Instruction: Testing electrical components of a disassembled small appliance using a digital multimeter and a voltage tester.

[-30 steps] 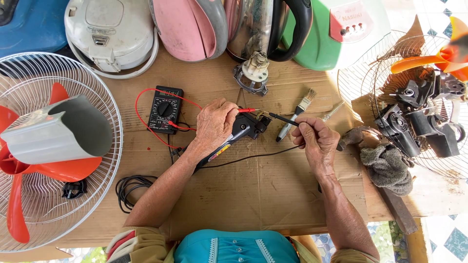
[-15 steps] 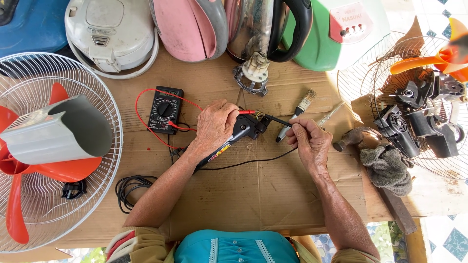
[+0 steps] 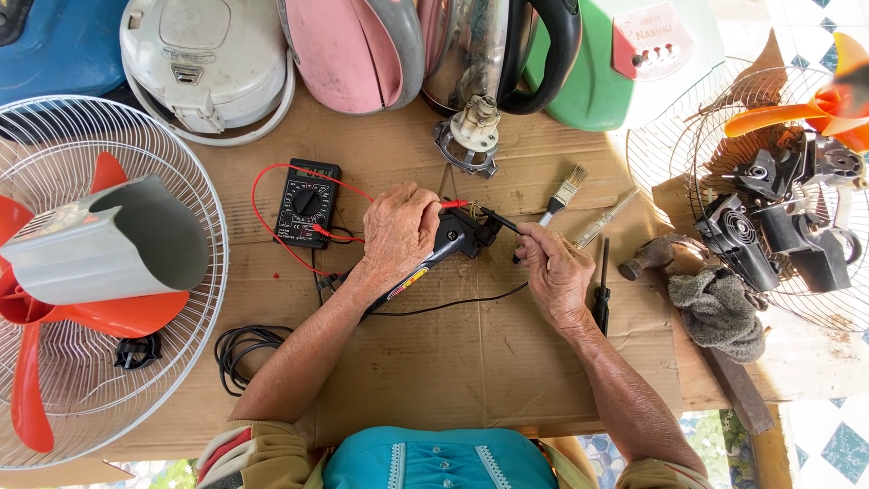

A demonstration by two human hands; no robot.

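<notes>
My left hand (image 3: 398, 231) rests over a black tool-like device (image 3: 453, 240) with a yellow-and-red label, pinching the red test probe (image 3: 454, 204) against its tip. In my right hand (image 3: 554, 267) I hold the black test probe (image 3: 500, 220), which points left at the same spot. Both leads run to a black multimeter (image 3: 308, 204) lying left of my left hand on the cardboard sheet (image 3: 434, 362). A black cord trails from the device toward a coil (image 3: 243, 349).
A paintbrush (image 3: 563, 193), a screwdriver (image 3: 603, 288), a tester screwdriver (image 3: 605, 217), a grey rag (image 3: 722, 312) and a hammer lie right. Fan grilles with red blades stand at left (image 3: 109, 290) and right (image 3: 769, 181). Rice cookers, a kettle and a small motor part (image 3: 471, 136) line the back.
Both hands and the probes hold almost the same position on the device; only slight shifts of the fingers show.
</notes>
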